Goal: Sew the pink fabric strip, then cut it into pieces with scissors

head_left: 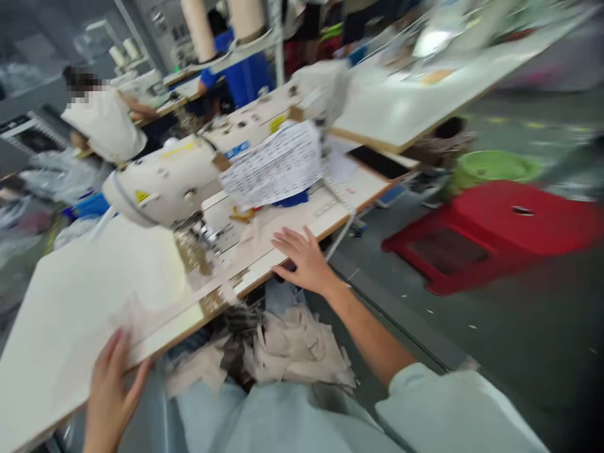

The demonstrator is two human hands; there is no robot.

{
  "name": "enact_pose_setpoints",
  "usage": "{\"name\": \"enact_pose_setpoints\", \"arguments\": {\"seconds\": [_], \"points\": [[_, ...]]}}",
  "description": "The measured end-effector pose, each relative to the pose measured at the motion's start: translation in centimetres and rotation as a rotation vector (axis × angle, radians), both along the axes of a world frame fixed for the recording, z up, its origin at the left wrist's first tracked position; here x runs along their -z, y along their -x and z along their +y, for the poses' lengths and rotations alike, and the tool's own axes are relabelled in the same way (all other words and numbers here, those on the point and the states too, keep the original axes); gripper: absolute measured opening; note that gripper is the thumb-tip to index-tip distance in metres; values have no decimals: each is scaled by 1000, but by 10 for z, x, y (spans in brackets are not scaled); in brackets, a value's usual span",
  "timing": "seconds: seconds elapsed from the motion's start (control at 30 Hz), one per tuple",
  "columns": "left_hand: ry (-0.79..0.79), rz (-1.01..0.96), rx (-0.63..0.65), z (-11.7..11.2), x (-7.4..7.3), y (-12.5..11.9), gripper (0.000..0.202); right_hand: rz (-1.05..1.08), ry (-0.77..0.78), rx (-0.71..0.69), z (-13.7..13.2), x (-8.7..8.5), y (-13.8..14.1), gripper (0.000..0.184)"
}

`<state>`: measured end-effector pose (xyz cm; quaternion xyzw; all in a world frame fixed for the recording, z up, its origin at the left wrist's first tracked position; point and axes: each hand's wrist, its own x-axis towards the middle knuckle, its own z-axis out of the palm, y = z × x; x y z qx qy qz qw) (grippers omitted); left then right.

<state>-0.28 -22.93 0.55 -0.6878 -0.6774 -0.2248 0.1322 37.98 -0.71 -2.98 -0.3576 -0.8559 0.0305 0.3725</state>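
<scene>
My left hand [111,387] is at the front edge of the white sewing table [61,314], thumb apart from the fingers. Its fingertips lie at a thin, pale pink fabric piece [134,318], which is blurred. My right hand [304,258] is spread flat near the table edge, right of the needle area, its fingertips by another pale fabric strip [264,223]. Between my hands stands the sewing machine [165,182], its presser foot [210,239] above the bed. Yellow-handled snips [243,215] lie behind the fabric, close to a printed paper sheet [276,165] leaning on the machine.
Cut beige fabric pieces [302,349] are heaped on my lap. A dark phone-like slab [377,162] rests at the table's right end. On the floor to the right are a red stool [523,217] and a green basket [495,167]. A person [106,119] sits at another machine.
</scene>
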Motion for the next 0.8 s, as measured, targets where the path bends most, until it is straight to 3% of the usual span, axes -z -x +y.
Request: {"name": "enact_pose_setpoints", "arguments": {"seconds": [0.1,0.23,0.33,0.43,0.53,0.6,0.7,0.8], "points": [[17,94,-39,-23,15,9,36,33,-99,-49,-8,11,3,22],[-198,74,-185,-54,38,26,15,126,-154,-53,-37,27,17,17],[-278,1,-446,-91,73,44,17,107,-68,-191,-72,44,45,18],[-94,-171,-677,-129,120,57,29,-64,147,-338,-104,66,77,23],[165,-332,-626,-152,161,55,41,-330,419,-482,-126,90,102,27],[232,-378,-542,-155,179,47,53,-403,569,-530,-133,105,118,34],[300,-462,-399,-142,192,35,68,-408,659,-572,-139,124,151,57],[316,-517,-309,-121,194,30,71,-408,679,-656,-146,137,193,79]]}}
